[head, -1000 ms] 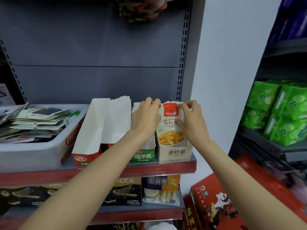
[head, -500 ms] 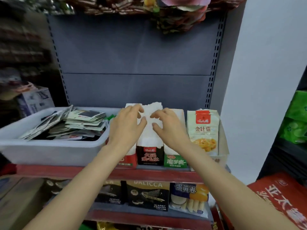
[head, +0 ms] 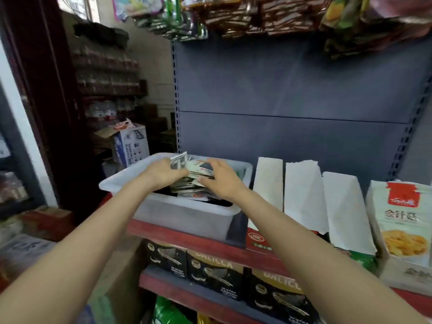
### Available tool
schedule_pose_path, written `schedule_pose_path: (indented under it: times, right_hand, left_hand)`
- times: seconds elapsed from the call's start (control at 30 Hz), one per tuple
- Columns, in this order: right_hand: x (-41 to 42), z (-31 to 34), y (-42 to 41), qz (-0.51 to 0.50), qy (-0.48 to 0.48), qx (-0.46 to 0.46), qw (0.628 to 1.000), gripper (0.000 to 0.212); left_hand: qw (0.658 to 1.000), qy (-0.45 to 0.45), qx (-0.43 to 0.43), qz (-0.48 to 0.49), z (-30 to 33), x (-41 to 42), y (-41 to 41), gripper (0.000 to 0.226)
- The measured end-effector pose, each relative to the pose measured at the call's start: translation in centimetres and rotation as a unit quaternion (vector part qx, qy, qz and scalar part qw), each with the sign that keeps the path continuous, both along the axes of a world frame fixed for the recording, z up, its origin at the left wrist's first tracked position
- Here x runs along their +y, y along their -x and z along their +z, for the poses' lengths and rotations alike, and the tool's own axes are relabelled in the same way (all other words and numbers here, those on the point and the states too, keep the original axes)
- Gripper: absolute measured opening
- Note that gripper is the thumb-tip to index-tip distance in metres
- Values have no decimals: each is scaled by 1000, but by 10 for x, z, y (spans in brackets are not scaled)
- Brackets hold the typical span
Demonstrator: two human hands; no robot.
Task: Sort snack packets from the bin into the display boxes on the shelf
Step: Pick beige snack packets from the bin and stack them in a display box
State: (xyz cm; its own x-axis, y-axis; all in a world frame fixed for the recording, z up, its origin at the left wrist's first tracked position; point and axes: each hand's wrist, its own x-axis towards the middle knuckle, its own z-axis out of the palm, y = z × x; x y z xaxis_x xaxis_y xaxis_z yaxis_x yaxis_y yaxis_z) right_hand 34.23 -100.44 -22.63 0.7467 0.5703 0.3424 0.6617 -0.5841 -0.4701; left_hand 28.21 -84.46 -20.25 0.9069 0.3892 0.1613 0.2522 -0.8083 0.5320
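Shop aisle. Grey back panel [head: 292, 90] with slotted uprights fills most of the view; a white wall strip shows at far right. At the left, a dark red door frame [head: 46, 101], and behind it a back room with stacked bottles and cartons, blurred. Hanging snack bags [head: 268, 15] run along the top edge.

Red-edged shelf [head: 187, 239] runs across mid-frame. A lower shelf holds black wafer boxes [head: 215, 274] in a row.

On the shelf, from the left: white plastic bin [head: 187, 216], then three display boxes [head: 304, 197] side by side with white flaps standing up, then a pale box at far right with a mushroom packet [head: 402, 220] upright in it, red label at top. The bin sits just beside the first display box.

Packets [head: 198, 176] are piled loose inside the bin, mostly pale with dark patches; print is too blurred to read.

Both bare arms reach into the bin. Left hand [head: 163, 174] is at the left of the pile, fingers curled over the packets' edge, with one packet sticking up by its fingertips; it looks like a grip, but the far side is hidden. Right hand [head: 222, 181] lies palm-down on the right of the pile, fingers spread and fairly straight, pressing on the top packets, thumb against the pile's near edge.
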Motion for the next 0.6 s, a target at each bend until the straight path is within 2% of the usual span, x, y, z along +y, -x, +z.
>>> schedule_pose_path:
  times: [0.03, 0.1, 0.17, 0.23, 0.37, 0.5, 0.6]
  right_hand:
    - [7, 0, -3, 0, 6, 13, 1000, 59]
    - [18, 0, -7, -2, 35, 35, 999, 54]
    - [25, -4, -8, -2, 86, 28, 996, 41]
    - [26, -6, -7, -5, 96, 8, 995, 39]
    - [24, -4, -5, -3, 82, -7, 997, 51]
    - [27, -3, 1, -11, 78, -6, 997, 55]
    - [27, -2, 3, -10, 83, -12, 996, 53]
  left_hand:
    - [999, 17, 28, -22, -3, 3, 2, 38]
    - [997, -8, 70, -37, -10, 6, 5, 54]
    - [998, -39, 48, -27, -20, 9, 7, 63]
    - [999, -41, -2, -24, -28, 10, 11, 57]
    - [991, 14, -111, -76, -36, 13, 19, 44]
    - [981, 49, -135, -128, -36, 14, 22, 41]
    - [976, 53, -159, -137, -35, 14, 23, 23]
